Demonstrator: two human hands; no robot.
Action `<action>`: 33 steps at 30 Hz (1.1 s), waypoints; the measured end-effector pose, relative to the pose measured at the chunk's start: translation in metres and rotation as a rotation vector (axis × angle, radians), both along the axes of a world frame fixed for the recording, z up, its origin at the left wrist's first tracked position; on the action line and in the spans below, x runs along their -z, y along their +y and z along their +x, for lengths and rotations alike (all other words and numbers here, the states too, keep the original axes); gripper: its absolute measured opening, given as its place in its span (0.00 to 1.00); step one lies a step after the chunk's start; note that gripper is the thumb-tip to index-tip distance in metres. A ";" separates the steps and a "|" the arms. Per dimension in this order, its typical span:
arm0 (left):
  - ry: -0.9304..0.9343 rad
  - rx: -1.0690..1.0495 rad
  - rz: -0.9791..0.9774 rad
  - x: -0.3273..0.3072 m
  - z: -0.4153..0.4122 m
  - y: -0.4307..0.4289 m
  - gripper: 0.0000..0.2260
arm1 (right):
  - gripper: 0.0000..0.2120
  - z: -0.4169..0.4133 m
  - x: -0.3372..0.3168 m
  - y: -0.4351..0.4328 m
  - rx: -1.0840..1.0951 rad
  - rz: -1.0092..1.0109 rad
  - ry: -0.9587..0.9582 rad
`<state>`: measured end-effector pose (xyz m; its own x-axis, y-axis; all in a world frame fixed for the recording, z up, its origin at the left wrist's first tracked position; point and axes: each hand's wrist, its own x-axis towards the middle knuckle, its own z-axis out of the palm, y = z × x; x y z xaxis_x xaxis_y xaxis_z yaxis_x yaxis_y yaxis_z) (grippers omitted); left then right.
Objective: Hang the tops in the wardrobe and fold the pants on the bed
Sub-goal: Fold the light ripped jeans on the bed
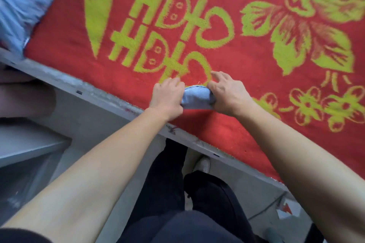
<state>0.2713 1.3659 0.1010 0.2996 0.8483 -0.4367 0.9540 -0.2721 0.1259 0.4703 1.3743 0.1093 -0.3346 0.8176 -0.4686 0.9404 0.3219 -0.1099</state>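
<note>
Judging handling first: the pants [198, 99] look like light-blue denim packed into a small, tight bundle. Likely soft, light, not fragile and not slippery. The thick stacked layers will probably spring open if let go. Best hold is one hand on each end, squeezing inward. A flat press on top should then set the fold.

Look: pale washed blue, rounded top, a seam or hem line along the far side. I can't tell how many folds are in it.

Left hand [167, 98] has its fingers curled over the bundle's left end and is gripping it. Right hand [229, 95] is wrapped round the right end the same way. Only the middle strip of cloth shows between them.

Position: the bundle sits on the red blanket [217, 132] with its yellow-green characters and flowers. It's close to the blanket's near edge, just inside the grey bed rail [98, 92].

At the far-left corner lies blue fabric [23, 2], too blurred to say whether it's a pillow or a garment. Below the rail are the person's dark trousers [167, 173] and a white shoe [203, 164].
</note>
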 end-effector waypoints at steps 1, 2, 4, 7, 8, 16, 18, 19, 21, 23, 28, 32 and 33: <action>-0.005 -0.003 0.117 -0.016 -0.008 -0.009 0.18 | 0.17 -0.005 -0.016 -0.010 0.006 0.074 0.033; -0.018 -0.017 0.231 -0.032 -0.016 -0.018 0.21 | 0.17 -0.010 -0.033 -0.018 0.014 0.163 0.067; -0.038 -0.059 0.420 -0.068 -0.030 -0.033 0.21 | 0.16 -0.023 -0.066 -0.029 0.025 0.342 0.132; -0.035 -0.130 0.573 -0.131 -0.050 -0.061 0.19 | 0.16 -0.050 -0.116 -0.043 -0.016 0.460 0.218; -0.028 -0.165 0.594 -0.152 -0.058 -0.073 0.19 | 0.16 -0.060 -0.132 -0.047 -0.058 0.489 0.246; 0.088 -0.424 0.692 -0.280 -0.141 -0.148 0.26 | 0.16 -0.156 -0.256 -0.079 -0.278 0.605 0.319; 0.113 -0.447 0.727 -0.312 -0.166 -0.165 0.29 | 0.18 -0.186 -0.286 -0.089 -0.312 0.646 0.336; 0.130 -0.458 0.753 -0.327 -0.180 -0.176 0.30 | 0.19 -0.202 -0.302 -0.096 -0.336 0.667 0.346; 0.178 -0.485 0.823 -0.358 -0.214 -0.200 0.32 | 0.20 -0.239 -0.335 -0.111 -0.383 0.728 0.373; 0.238 -0.513 0.895 -0.391 -0.254 -0.231 0.33 | 0.20 -0.282 -0.370 -0.133 -0.433 0.797 0.401; 0.358 -0.630 1.019 -0.472 -0.375 -0.361 0.37 | 0.21 -0.429 -0.451 -0.223 -0.632 0.949 0.542; 0.478 -0.724 1.141 -0.535 -0.477 -0.485 0.36 | 0.19 -0.557 -0.512 -0.323 -0.771 1.068 0.665; 0.526 -0.758 1.148 -0.551 -0.501 -0.513 0.37 | 0.19 -0.586 -0.528 -0.348 -0.805 1.091 0.686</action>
<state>-0.2295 0.8531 0.6522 -0.3413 0.6759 0.6532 0.7775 0.5935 -0.2079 -0.1156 1.0264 0.6371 -0.7424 0.1496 0.6530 0.3474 0.9195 0.1842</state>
